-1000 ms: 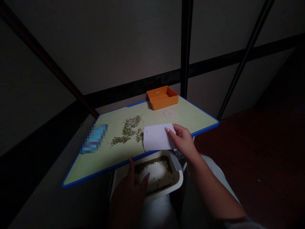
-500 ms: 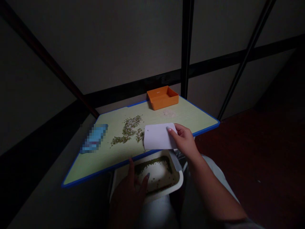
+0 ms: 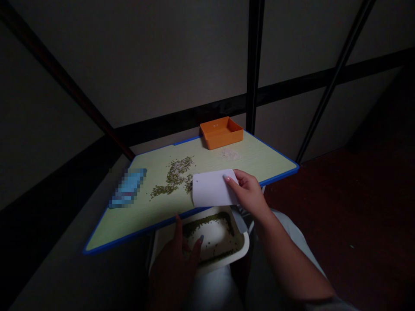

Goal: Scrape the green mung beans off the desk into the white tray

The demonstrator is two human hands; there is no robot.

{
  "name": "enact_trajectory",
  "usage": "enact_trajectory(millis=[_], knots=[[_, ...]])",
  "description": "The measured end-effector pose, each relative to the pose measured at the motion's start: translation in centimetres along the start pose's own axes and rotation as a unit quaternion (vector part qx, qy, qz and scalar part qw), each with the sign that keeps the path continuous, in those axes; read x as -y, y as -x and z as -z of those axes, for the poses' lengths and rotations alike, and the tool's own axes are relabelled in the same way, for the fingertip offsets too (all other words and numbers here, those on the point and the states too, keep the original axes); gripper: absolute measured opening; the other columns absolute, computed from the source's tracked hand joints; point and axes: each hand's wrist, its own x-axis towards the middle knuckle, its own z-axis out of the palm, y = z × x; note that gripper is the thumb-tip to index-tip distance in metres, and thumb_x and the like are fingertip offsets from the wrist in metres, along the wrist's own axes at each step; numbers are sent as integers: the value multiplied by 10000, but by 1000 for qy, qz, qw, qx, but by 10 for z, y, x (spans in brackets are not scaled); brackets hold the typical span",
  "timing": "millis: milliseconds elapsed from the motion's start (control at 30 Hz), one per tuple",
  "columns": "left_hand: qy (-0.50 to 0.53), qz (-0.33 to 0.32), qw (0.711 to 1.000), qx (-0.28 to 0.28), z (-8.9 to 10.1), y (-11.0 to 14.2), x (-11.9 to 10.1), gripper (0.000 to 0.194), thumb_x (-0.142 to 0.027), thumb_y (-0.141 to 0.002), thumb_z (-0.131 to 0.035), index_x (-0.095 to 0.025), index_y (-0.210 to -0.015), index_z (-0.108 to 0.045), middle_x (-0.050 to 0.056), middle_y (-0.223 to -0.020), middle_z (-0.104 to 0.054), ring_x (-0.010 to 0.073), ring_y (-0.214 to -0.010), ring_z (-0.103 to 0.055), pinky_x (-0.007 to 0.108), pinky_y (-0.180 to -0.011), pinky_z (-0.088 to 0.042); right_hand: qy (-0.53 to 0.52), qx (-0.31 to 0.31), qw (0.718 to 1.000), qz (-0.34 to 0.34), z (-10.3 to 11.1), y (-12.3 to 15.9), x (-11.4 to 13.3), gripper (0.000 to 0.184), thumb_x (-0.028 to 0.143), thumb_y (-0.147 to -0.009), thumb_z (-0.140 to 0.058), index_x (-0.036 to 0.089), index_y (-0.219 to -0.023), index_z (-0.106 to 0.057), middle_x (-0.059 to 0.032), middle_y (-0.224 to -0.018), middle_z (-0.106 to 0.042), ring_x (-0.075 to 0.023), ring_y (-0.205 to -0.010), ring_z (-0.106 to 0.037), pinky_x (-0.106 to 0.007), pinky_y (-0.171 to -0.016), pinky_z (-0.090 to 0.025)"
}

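Note:
My right hand [image 3: 247, 190] pinches a white card [image 3: 213, 188] with a small hole in one corner, thumb on top. The card is over the table's near edge, beside a scattered patch of small green and brown grains [image 3: 177, 175]. Below that edge a white tray [image 3: 244, 247] rests at my lap, with similar grains along its inner sides. My left hand [image 3: 181, 252] grips the left end of this tray, its thumb over the inside and a finger up near the table edge. Deep shadow hides part of this hand.
The pale green tabletop [image 3: 155, 162] has a blue rim. An orange open box [image 3: 223, 137] stands at its back, with a small pale powdery pile [image 3: 229, 154] in front. A blurred blue packet [image 3: 129, 188] lies at the left. Behind the table rises a panelled wall [image 3: 181, 60].
My right hand has shifted the white card slightly left and toward me, nearer the tray. My left hand and the tray look the same.

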Motion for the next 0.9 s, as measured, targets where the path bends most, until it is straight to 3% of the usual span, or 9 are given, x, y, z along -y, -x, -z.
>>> enact_trajectory(millis=[333, 900], knots=[[9, -3, 1000, -1, 2, 1, -2, 828, -590, -901, -285, -159, -1568, -53, 18, -856, -645, 212, -854, -636, 319, -740, -413, 41, -76, 995, 41, 1, 0, 1, 252, 412, -837, -612, 185, -730, -640, 1, -676, -601, -162, -646, -529, -261, -573, -377], [9, -2, 1000, 4, 3, 2, -3, 836, -595, -902, -301, -163, -1568, -38, 8, -849, -657, 204, -847, -644, 307, -723, -413, 101, -49, 992, 54, -11, 6, -5, 280, 408, -911, -553, 196, -738, -613, 14, -657, -560, -162, -635, -506, -268, -576, -359]])
